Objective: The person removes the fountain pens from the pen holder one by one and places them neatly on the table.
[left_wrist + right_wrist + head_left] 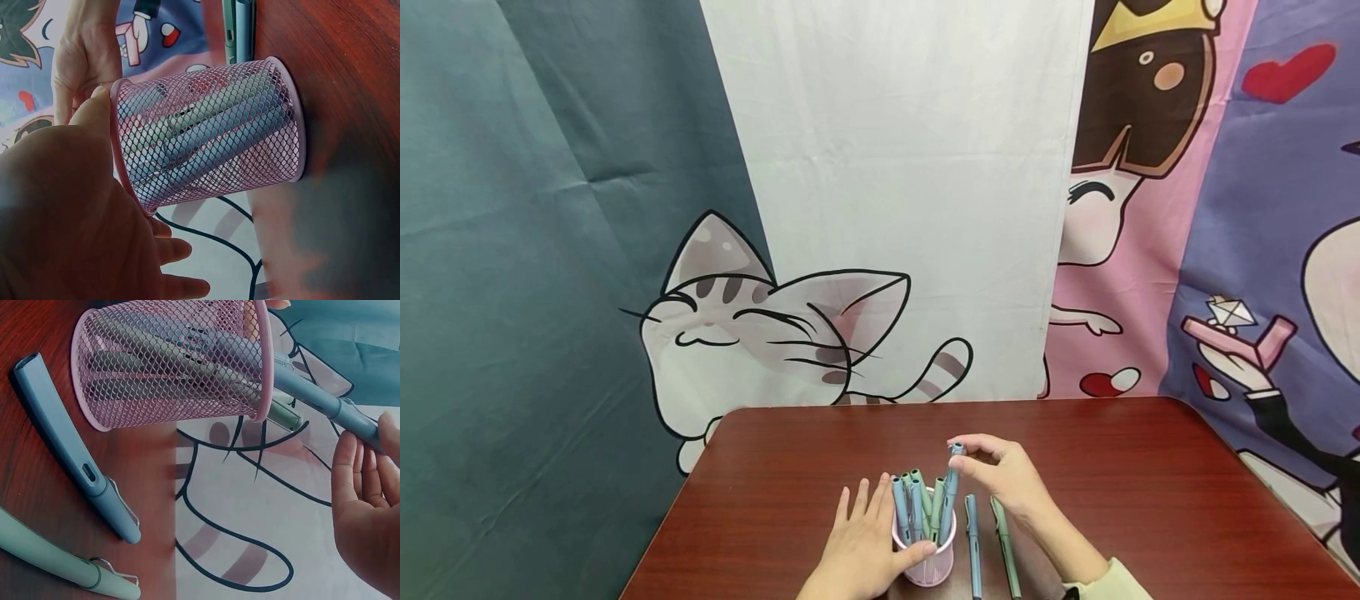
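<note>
A pink mesh pen holder [931, 571] stands upright on the table with several blue and green pens [917, 504] in it. My right hand [1009, 475] pinches the upper end of a blue pen [312, 397] between thumb and fingers; the pen leans out over the rim, its lower part inside the mesh. Spread and straight, the fingers of my left hand [865, 546] lie along the holder's left side, and the thumb touches its rim. Right of the holder, a loose blue pen [973, 542] and a green pen [1006, 550] lie side by side.
The reddish-brown wooden table [760, 500] has rounded far corners. Behind it hangs a printed cloth backdrop [910, 167] with a cartoon cat and other figures. The two loose pens lie close below my right forearm.
</note>
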### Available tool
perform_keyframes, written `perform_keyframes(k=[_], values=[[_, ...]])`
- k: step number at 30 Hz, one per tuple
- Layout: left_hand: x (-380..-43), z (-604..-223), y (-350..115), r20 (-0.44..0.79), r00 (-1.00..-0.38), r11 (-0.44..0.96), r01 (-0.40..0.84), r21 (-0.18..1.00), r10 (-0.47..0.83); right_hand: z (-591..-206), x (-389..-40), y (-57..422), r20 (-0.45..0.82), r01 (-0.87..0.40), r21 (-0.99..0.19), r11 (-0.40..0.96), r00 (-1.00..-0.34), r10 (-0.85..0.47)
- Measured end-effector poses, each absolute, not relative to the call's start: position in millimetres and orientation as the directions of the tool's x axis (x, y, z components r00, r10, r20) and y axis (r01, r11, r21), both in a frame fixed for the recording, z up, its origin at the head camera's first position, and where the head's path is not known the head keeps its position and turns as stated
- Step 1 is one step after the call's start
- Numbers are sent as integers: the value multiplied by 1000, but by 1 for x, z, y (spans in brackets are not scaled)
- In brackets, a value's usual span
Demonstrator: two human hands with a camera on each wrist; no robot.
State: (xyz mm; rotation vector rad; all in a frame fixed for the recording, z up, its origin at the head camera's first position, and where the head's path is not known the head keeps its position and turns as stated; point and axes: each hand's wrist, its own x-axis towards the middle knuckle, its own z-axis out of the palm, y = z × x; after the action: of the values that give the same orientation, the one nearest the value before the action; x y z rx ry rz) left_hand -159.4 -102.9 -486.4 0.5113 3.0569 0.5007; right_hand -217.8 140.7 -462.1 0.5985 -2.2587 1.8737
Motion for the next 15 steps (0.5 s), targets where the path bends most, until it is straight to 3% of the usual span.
perform_keyframes(k=[7, 15], values=[[-158, -486, -103, 48, -949, 899, 311, 309, 312, -456, -216, 143, 356, -385, -920, 73, -899, -256], [-159, -486, -103, 37, -951, 894, 302, 330, 307, -440, -208, 148, 229, -204, -970, -130, -949, -219]])
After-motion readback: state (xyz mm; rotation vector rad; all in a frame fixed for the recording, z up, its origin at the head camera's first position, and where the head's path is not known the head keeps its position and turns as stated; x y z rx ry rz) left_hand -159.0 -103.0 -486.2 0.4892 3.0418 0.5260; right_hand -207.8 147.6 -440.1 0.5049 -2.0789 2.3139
